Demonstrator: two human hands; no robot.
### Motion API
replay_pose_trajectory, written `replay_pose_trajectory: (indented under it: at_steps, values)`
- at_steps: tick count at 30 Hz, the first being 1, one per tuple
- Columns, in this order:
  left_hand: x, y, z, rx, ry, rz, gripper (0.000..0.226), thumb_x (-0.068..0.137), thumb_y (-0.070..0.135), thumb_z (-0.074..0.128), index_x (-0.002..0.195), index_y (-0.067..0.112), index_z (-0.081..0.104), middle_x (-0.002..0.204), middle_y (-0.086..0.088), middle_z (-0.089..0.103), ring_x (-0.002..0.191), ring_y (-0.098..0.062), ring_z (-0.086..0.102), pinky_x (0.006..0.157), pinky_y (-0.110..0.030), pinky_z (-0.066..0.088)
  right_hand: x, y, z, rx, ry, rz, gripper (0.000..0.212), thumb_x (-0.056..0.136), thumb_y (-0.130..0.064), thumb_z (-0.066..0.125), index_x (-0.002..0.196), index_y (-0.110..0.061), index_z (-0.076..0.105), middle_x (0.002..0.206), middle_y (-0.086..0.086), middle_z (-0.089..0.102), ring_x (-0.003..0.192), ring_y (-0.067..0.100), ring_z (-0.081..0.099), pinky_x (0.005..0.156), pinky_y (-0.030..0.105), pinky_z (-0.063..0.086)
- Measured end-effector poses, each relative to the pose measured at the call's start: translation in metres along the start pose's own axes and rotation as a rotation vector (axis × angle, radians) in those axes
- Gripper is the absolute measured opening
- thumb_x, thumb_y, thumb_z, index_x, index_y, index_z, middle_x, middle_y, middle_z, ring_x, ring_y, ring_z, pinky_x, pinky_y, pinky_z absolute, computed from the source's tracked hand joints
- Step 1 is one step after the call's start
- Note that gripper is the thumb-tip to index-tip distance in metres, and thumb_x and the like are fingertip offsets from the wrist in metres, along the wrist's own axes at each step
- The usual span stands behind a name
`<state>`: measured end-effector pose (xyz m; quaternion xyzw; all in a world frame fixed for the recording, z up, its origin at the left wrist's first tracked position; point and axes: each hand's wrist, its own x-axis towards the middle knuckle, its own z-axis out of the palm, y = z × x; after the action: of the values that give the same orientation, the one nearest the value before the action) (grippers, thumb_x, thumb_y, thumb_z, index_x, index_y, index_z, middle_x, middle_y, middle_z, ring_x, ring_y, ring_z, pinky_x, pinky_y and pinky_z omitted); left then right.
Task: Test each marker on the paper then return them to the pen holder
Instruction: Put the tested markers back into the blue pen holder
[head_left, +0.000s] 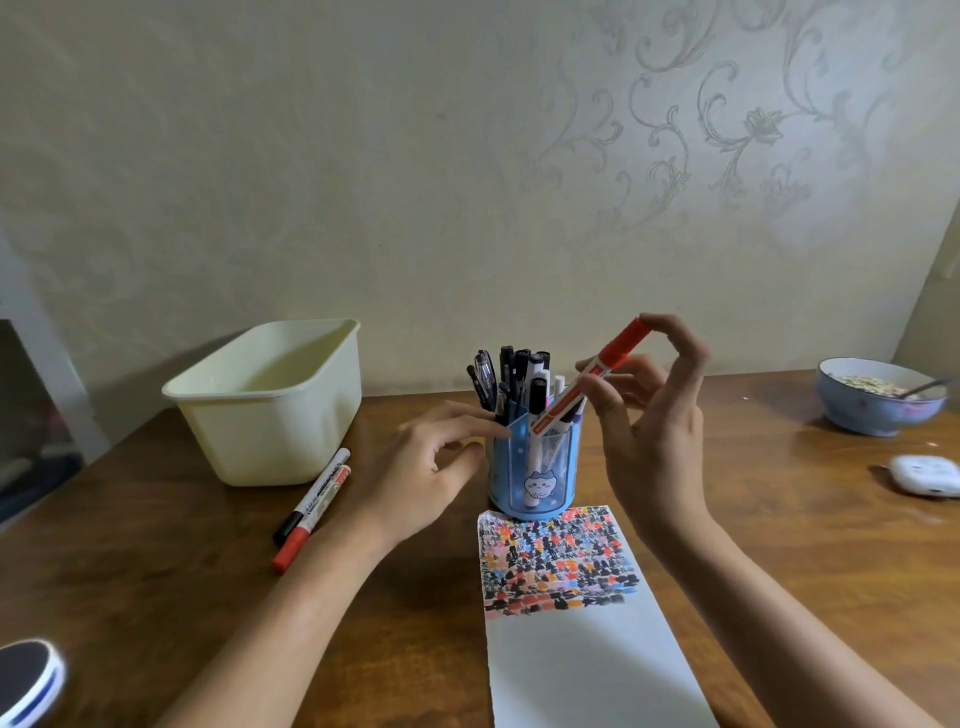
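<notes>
Return step, by look of it: your right hand (644, 415) pinches red marker (592, 379), tip entering pen holder (535, 467). Left hand (431, 467) relaxed, fingertips touching holder. Next: lower marker straight, release.

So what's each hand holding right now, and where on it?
Right hand pinches the red marker at its upper, capped end, over the pen holder. Left hand holds nothing.
</notes>
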<state>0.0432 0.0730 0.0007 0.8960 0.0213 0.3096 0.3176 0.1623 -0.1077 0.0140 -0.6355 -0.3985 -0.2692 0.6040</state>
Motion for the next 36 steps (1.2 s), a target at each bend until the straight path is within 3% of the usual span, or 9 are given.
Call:
replay_pose_trajectory:
  at_steps: [2, 4, 6, 10, 14, 17, 24, 31, 36]
  values:
    - [0.000, 0.000, 0.000, 0.003, -0.007, -0.001, 0.029, 0.096, 0.012, 0.061, 0.107, 0.037, 0.073, 0.116, 0.026, 0.061, 0.115, 0.008, 0.052, 0.086, -0.003, 0.042, -0.002, 0.001, 0.003, -0.065, -0.013, -0.009, 0.056, 0.095, -0.020, 0.067, 0.132, -0.029, 0.025, 0.097, -0.005, 0.072, 0.085, 0.006, 0.071, 0.074, 0.021, 0.056]
    - [0.000, 0.001, -0.001, 0.009, -0.011, -0.001, 0.029, 0.096, 0.013, 0.061, 0.107, 0.037, 0.073, 0.115, 0.026, 0.061, 0.114, 0.008, 0.052, 0.085, -0.002, 0.042, -0.004, 0.003, 0.007, -0.120, -0.045, -0.010, 0.057, 0.095, -0.024, 0.067, 0.132, -0.030, 0.024, 0.099, -0.002, 0.073, 0.086, 0.015, 0.070, 0.075, 0.029, 0.055]
    - [0.000, 0.000, -0.001, 0.013, -0.013, -0.007, 0.029, 0.096, 0.013, 0.061, 0.107, 0.037, 0.073, 0.114, 0.026, 0.062, 0.113, 0.009, 0.052, 0.084, -0.002, 0.042, -0.007, 0.004, 0.012, -0.160, -0.079, -0.010, 0.054, 0.094, -0.031, 0.063, 0.132, -0.033, 0.025, 0.104, 0.000, 0.074, 0.095, 0.023, 0.068, 0.084, 0.036, 0.051]
    - [0.000, 0.000, -0.002, 0.018, -0.024, -0.008, 0.030, 0.096, 0.013, 0.061, 0.107, 0.038, 0.072, 0.112, 0.027, 0.062, 0.112, 0.009, 0.053, 0.084, -0.003, 0.043, -0.006, 0.004, 0.016, -0.233, -0.113, -0.005, 0.050, 0.094, -0.030, 0.065, 0.131, -0.037, 0.031, 0.111, -0.003, 0.071, 0.109, 0.018, 0.062, 0.099, 0.029, 0.033]
    - [0.001, -0.001, -0.002, 0.010, -0.037, 0.003, 0.030, 0.096, 0.012, 0.059, 0.110, 0.034, 0.073, 0.110, 0.023, 0.064, 0.110, 0.003, 0.056, 0.085, -0.009, 0.047, -0.007, 0.009, 0.016, -0.315, -0.154, -0.057, 0.029, 0.098, -0.028, 0.061, 0.126, -0.033, 0.051, 0.125, -0.006, 0.064, 0.118, 0.017, 0.052, 0.100, 0.043, 0.042]
    - [0.002, -0.002, -0.003, 0.021, -0.048, 0.009, 0.027, 0.097, 0.013, 0.057, 0.112, 0.028, 0.074, 0.108, 0.019, 0.065, 0.109, -0.001, 0.057, 0.085, -0.011, 0.047, -0.011, 0.015, 0.017, -0.389, -0.223, -0.091, 0.028, 0.098, -0.026, 0.059, 0.126, -0.030, 0.063, 0.130, -0.004, 0.059, 0.124, 0.020, 0.048, 0.101, 0.046, 0.043]
    - [0.001, 0.001, -0.019, -0.050, -0.044, -0.018, 0.028, 0.097, 0.008, 0.056, 0.107, 0.027, 0.075, 0.108, 0.020, 0.069, 0.107, 0.001, 0.060, 0.088, -0.011, 0.047, -0.019, 0.008, 0.013, -0.387, -0.277, -0.123, 0.047, 0.098, -0.037, 0.039, 0.142, -0.029, 0.054, 0.137, -0.001, 0.056, 0.129, 0.021, 0.047, 0.104, 0.045, 0.046]
    - [-0.020, -0.040, -0.057, 0.283, -0.094, -0.207, 0.039, 0.095, 0.006, 0.057, 0.101, 0.042, 0.069, 0.100, 0.023, 0.065, 0.101, 0.001, 0.061, 0.093, -0.026, 0.050, -0.021, 0.002, 0.008, -0.390, -0.269, -0.160, 0.043, 0.096, -0.035, 0.039, 0.131, -0.024, 0.062, 0.142, 0.002, 0.053, 0.135, 0.024, 0.044, 0.105, 0.048, 0.046]
    - [-0.044, -0.060, -0.073, 0.570, -0.142, -0.338, 0.024, 0.094, 0.022, 0.062, 0.109, 0.040, 0.067, 0.097, 0.018, 0.050, 0.111, -0.008, 0.052, 0.088, -0.033, 0.049, -0.023, -0.002, 0.011, -0.399, -0.246, -0.216, 0.035, 0.094, -0.028, 0.045, 0.118, -0.019, 0.069, 0.134, 0.006, 0.057, 0.127, 0.027, 0.048, 0.098, 0.049, 0.048]
